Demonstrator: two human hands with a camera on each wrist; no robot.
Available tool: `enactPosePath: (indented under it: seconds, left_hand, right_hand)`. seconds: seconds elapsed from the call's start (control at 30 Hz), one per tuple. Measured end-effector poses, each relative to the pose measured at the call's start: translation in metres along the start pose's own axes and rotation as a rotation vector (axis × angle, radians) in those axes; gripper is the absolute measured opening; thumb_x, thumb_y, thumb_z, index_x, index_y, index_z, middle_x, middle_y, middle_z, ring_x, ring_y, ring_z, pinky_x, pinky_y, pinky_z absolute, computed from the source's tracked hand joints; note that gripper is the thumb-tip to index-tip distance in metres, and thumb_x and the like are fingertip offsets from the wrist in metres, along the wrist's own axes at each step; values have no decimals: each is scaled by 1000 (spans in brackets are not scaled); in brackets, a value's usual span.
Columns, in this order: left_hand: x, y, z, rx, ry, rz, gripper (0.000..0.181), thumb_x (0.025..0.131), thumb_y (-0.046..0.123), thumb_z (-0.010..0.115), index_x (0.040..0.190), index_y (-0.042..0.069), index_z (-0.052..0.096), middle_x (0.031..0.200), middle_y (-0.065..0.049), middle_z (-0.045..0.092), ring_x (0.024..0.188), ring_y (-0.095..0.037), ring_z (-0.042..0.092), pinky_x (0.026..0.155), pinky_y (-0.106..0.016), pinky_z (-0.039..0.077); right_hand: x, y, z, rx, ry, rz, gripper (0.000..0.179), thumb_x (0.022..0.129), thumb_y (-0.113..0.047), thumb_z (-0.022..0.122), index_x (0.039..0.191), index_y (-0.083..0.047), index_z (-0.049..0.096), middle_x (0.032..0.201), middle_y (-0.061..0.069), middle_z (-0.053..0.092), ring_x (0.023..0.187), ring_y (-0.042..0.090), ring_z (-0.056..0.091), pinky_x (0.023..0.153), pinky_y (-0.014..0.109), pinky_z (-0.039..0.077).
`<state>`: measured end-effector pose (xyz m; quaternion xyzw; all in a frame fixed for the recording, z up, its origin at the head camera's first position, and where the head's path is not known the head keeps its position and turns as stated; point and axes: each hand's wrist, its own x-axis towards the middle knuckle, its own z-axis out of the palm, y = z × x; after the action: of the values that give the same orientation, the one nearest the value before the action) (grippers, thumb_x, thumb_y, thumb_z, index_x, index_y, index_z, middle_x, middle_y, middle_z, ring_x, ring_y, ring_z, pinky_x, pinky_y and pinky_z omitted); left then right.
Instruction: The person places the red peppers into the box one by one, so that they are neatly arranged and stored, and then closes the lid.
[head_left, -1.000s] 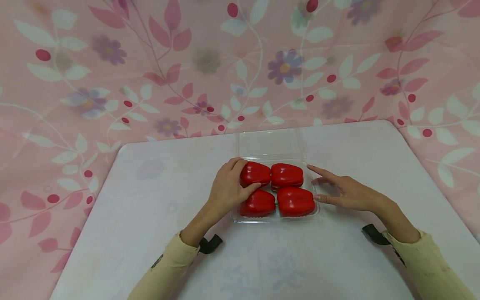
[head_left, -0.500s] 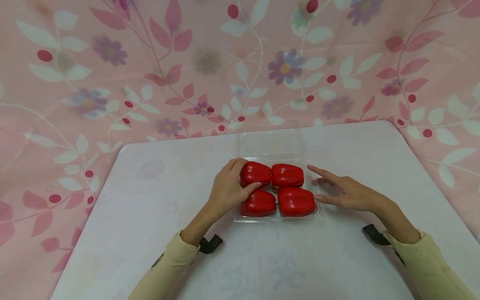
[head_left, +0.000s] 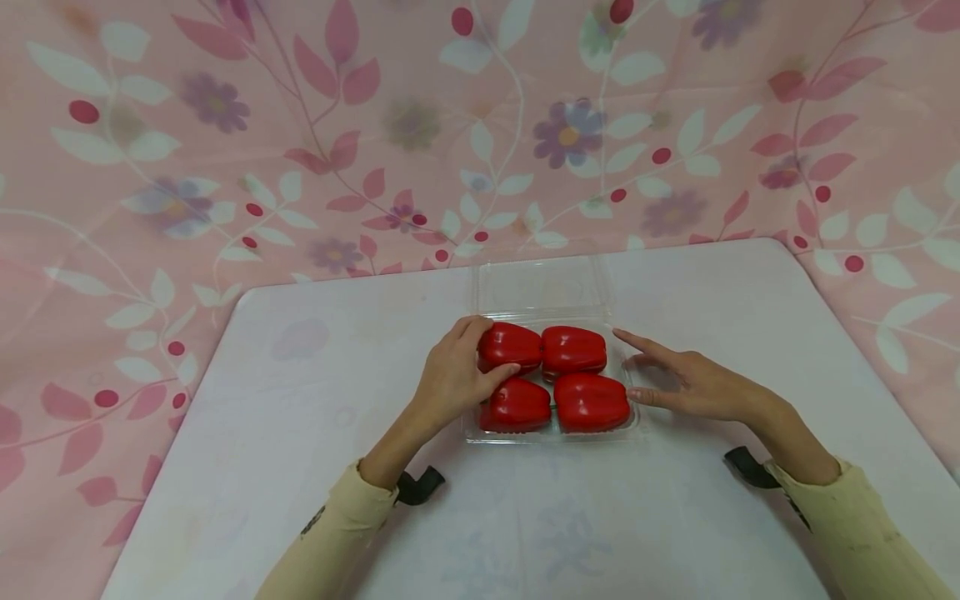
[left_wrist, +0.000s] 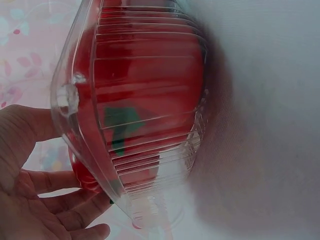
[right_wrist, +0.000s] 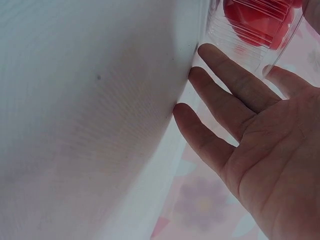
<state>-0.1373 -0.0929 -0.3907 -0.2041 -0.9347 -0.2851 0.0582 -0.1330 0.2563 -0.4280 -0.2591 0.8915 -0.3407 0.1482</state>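
Several red bell peppers lie in two rows in a clear plastic clamshell container (head_left: pixel 555 441), whose lid (head_left: pixel 540 285) is folded back flat. My left hand (head_left: pixel 450 371) holds the back-left bell pepper (head_left: pixel 512 347), thumb on its near side and fingers over its left end. Beside it are the back-right bell pepper (head_left: pixel 574 349), the front-left bell pepper (head_left: pixel 517 406) and the front-right bell pepper (head_left: pixel 592 402). A green stem (left_wrist: pixel 120 125) shows through the ribbed wall in the left wrist view. To the right, my right hand (head_left: pixel 697 387) has its fingers extended by the container's edge, some fingertips on the tabletop.
The container sits on a white table (head_left: pixel 337 375) with rounded back corners. Behind and beside the table hangs a pink floral cloth (head_left: pixel 412 125). Black wrist mounts (head_left: pixel 422 487) stick out from both cream sleeves (head_left: pixel 862 517).
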Motion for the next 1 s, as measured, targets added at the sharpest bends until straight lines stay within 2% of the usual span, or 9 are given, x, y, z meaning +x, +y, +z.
enactPosePath:
  seconds: [0.33,0.6,0.8,1.0]
  left_hand:
    - [1,-2,0,-31,-36,-13,61,82,33,81,129,8,52,127,-8,54,110,-22,55,87,-40,55]
    - [0,-10,0,-73,-30,16,64,82,31,82,132,8,49,128,-8,52,113,-21,52,88,-39,55]
    - [-3,-16,0,-114,-18,-13,68,83,33,80,137,5,49,133,-10,52,115,-23,51,89,-41,54]
    - [-5,-23,-8,-151,26,-53,65,84,35,79,136,6,52,135,-9,52,115,-28,53,88,-44,55]
  right_hand:
    - [-1,2,-1,-4,-1,3,85,89,-43,70,158,-28,22,134,9,59,127,37,51,93,72,39]
    - [1,0,-2,-13,1,4,84,89,-44,69,157,-29,23,135,9,59,127,36,50,94,71,39]
    - [2,0,-3,-12,27,-23,82,89,-41,71,156,-25,27,136,11,57,126,36,52,92,69,43]
    - [5,2,-7,-2,66,-73,77,91,-33,71,155,-22,31,137,11,57,125,34,53,92,67,44]
